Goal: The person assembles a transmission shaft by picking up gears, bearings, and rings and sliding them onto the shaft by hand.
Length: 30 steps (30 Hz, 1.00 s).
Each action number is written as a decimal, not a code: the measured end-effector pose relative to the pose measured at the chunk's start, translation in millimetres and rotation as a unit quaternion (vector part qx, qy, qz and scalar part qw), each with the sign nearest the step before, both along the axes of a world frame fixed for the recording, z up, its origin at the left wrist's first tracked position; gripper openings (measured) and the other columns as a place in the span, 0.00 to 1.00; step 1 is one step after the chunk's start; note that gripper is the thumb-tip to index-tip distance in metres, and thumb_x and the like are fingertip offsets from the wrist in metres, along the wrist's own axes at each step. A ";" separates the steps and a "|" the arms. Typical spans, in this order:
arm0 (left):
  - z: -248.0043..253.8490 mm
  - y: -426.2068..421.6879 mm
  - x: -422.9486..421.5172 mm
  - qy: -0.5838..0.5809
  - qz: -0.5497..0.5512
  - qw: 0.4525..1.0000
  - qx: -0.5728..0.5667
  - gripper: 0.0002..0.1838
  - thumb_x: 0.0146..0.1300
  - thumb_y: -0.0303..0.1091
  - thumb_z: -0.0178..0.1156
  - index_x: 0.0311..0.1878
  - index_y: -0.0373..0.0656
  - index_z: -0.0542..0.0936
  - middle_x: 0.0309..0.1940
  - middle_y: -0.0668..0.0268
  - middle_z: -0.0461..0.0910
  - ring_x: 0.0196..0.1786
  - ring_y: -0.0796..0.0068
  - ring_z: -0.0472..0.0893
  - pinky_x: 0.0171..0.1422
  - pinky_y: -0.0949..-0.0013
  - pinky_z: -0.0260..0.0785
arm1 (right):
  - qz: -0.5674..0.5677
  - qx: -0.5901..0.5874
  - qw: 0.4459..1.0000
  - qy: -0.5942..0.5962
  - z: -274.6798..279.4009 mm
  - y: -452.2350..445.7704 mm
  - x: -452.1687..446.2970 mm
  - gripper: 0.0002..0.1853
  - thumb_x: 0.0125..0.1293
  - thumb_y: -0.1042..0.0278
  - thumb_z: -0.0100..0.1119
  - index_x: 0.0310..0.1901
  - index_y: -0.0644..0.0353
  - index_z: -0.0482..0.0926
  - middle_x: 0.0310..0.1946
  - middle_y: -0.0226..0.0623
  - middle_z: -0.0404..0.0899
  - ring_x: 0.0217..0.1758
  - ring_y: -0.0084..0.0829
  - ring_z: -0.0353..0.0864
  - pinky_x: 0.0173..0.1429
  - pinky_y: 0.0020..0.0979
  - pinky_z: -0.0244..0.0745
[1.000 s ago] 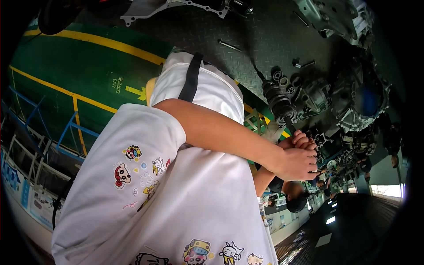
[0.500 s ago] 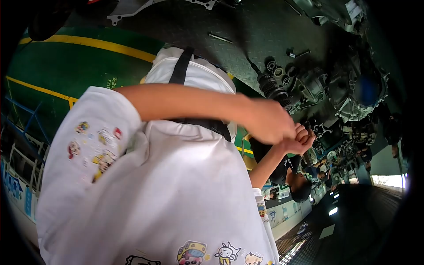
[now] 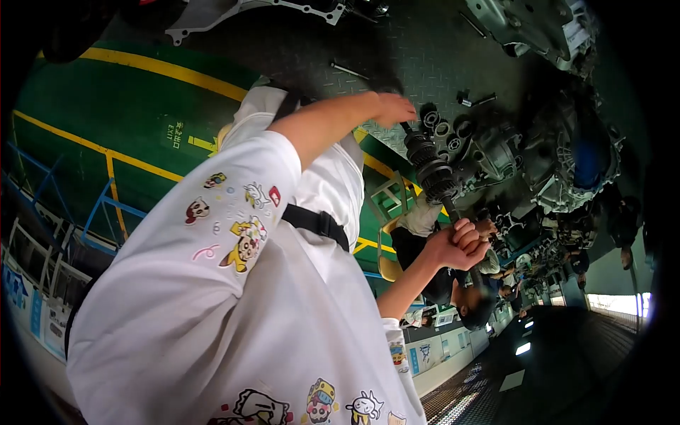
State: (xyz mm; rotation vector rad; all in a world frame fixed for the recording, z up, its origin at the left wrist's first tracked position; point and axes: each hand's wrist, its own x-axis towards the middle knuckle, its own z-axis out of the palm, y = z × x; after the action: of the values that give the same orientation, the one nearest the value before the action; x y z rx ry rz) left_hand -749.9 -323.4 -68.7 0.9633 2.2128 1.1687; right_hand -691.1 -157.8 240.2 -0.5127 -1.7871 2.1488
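At the upper centre, my left hand (image 3: 393, 110) is slightly blurred, its fingers mostly straight. It hangs near the thin end of a gear shaft (image 3: 429, 159), and nothing shows in it. My right hand (image 3: 459, 246) is closed, with fingers curled, in front of the shaft's other end. Whether it grips the shaft or something dark below it, I cannot make out. Several bearing rings (image 3: 443, 128) lie beside the gears on the metal table (image 3: 425, 64).
Grey metal housings (image 3: 559, 170) stand past the rings. A bolt (image 3: 484, 100) and a thin rod (image 3: 349, 70) lie on the table. A co-worker in dark clothing (image 3: 443, 287) is beyond my right hand. Below is a green floor (image 3: 78, 99) with yellow lines.
My hands were together in front of me and have moved apart. The left has gone back toward the shaft's thin end. The right is slightly lower in view, still closed.
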 end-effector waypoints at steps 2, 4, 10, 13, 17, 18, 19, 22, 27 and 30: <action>7.3 8.9 -4.2 -0.055 -0.021 0.998 0.012 0.25 0.56 0.32 0.65 0.59 0.49 0.79 0.57 0.58 0.80 0.61 0.53 0.78 0.61 0.51 0.73 | -0.009 0.005 1.000 0.004 1.6 -8.8 1.2 0.30 0.79 0.58 0.42 0.16 0.45 0.44 0.12 0.23 0.42 0.18 0.22 0.42 0.30 0.29 0.56; 15.2 15.4 -9.1 -0.133 -0.051 0.990 -0.005 0.17 0.54 0.34 0.65 0.49 0.49 0.84 0.44 0.56 0.85 0.51 0.51 0.83 0.53 0.52 0.76 | -0.017 0.002 1.000 0.009 0.7 -13.2 1.4 0.30 0.79 0.59 0.42 0.16 0.45 0.44 0.11 0.23 0.42 0.17 0.22 0.42 0.30 0.29 0.56; 9.2 35.0 -3.5 -0.139 0.045 0.989 0.026 0.11 0.49 0.40 0.69 0.33 0.44 0.86 0.31 0.52 0.85 0.40 0.45 0.84 0.43 0.48 0.76 | -0.051 -0.035 0.998 -0.006 5.9 -5.8 -9.7 0.30 0.78 0.60 0.43 0.16 0.44 0.44 0.11 0.23 0.42 0.17 0.22 0.42 0.30 0.28 0.57; 22.3 25.5 -7.0 -0.150 0.003 0.989 -0.003 0.10 0.50 0.39 0.68 0.32 0.43 0.86 0.30 0.52 0.85 0.40 0.45 0.84 0.42 0.49 0.76 | -0.083 -0.074 0.993 -0.028 2.0 17.7 -17.1 0.30 0.79 0.60 0.43 0.16 0.44 0.44 0.11 0.22 0.42 0.17 0.22 0.42 0.30 0.28 0.55; 49.1 -14.4 3.0 -0.150 0.038 0.985 -0.080 0.09 0.50 0.38 0.66 0.31 0.43 0.87 0.29 0.50 0.84 0.39 0.45 0.85 0.43 0.48 0.77 | -0.098 -0.203 0.973 -0.054 -18.4 59.3 -16.9 0.29 0.78 0.62 0.43 0.16 0.44 0.46 0.12 0.23 0.43 0.17 0.22 0.43 0.29 0.29 0.51; 56.9 -27.8 8.2 -0.152 0.043 0.982 -0.106 0.10 0.50 0.38 0.66 0.32 0.44 0.87 0.29 0.50 0.84 0.39 0.45 0.85 0.43 0.48 0.77 | -0.113 -0.244 0.960 -0.077 -25.2 62.7 -19.8 0.29 0.78 0.62 0.43 0.16 0.44 0.46 0.12 0.23 0.43 0.17 0.22 0.43 0.29 0.29 0.51; 62.2 -41.2 14.6 -0.156 0.047 0.978 -0.131 0.10 0.50 0.38 0.66 0.32 0.44 0.87 0.29 0.49 0.84 0.38 0.45 0.85 0.43 0.48 0.77 | -0.129 -0.284 0.945 -0.101 -34.6 64.4 -23.2 0.28 0.78 0.63 0.43 0.16 0.44 0.47 0.12 0.23 0.43 0.18 0.22 0.43 0.29 0.29 0.50; 74.1 -80.8 36.0 -0.215 0.070 0.953 -0.200 0.11 0.50 0.39 0.65 0.34 0.45 0.89 0.29 0.48 0.84 0.38 0.44 0.85 0.45 0.47 0.78 | -0.131 -0.340 0.915 -0.173 -77.3 69.1 -29.1 0.26 0.76 0.65 0.44 0.16 0.46 0.49 0.12 0.23 0.44 0.17 0.23 0.45 0.30 0.30 0.50; 74.5 -135.2 69.0 -0.224 0.137 0.913 -0.311 0.13 0.51 0.39 0.65 0.36 0.44 0.89 0.32 0.48 0.85 0.40 0.44 0.85 0.49 0.48 0.78 | -0.106 -0.468 0.840 -0.254 -174.9 50.4 -37.5 0.26 0.72 0.65 0.48 0.15 0.44 0.52 0.11 0.21 0.46 0.17 0.22 0.46 0.29 0.29 0.49; 77.7 -160.1 80.1 -0.236 0.159 0.891 -0.354 0.13 0.53 0.40 0.64 0.38 0.44 0.89 0.33 0.47 0.85 0.42 0.45 0.85 0.51 0.49 0.78 | -0.060 -0.530 0.804 -0.263 -226.5 35.6 -30.9 0.25 0.71 0.67 0.48 0.15 0.46 0.52 0.11 0.22 0.48 0.18 0.23 0.49 0.30 0.29 0.53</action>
State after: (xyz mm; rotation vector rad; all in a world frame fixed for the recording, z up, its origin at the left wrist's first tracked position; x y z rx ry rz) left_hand -669.8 -483.4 9.1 0.0080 2.1465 0.5248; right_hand -722.0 -122.1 13.7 -1.5258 -0.4429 2.9231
